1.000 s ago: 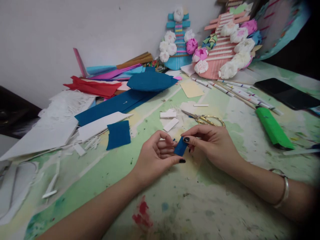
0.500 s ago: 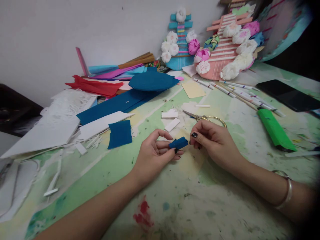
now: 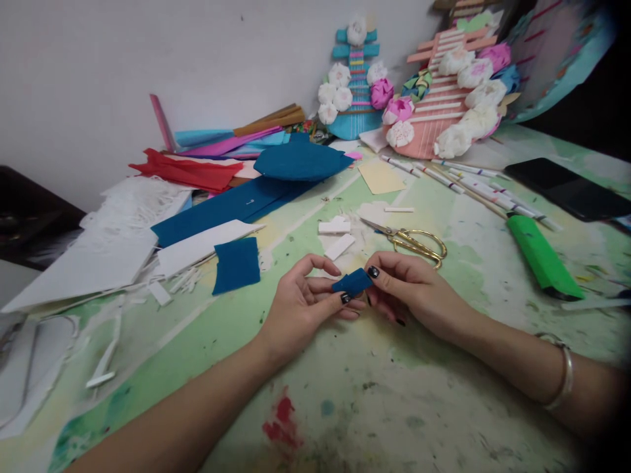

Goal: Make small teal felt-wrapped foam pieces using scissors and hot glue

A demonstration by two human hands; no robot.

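Note:
A small folded piece of dark blue crepe paper (image 3: 355,281) is pinched between the thumb and fingers of my left hand (image 3: 313,295). My right hand (image 3: 407,282) grips its right end between thumb and forefinger, the other fingers curled below. Just beyond my hands lie white foam strips (image 3: 339,247) and gold-handled scissors (image 3: 419,244), their blades pointing left. A flat blue paper square (image 3: 237,265) rests to the left of my left hand.
At the back left are a long blue strip (image 3: 221,203), red paper (image 3: 187,171) and white sheets (image 3: 93,243). Flower-decked blue (image 3: 355,121) and pink (image 3: 424,131) lute models lean on the wall. Markers (image 3: 493,190), a phone (image 3: 566,187) and a green tube (image 3: 545,256) lie right.
My right hand has moved left and down, from beside the scissors onto the right end of the blue paper piece. More of the scissors' handles now shows. My left hand has barely moved.

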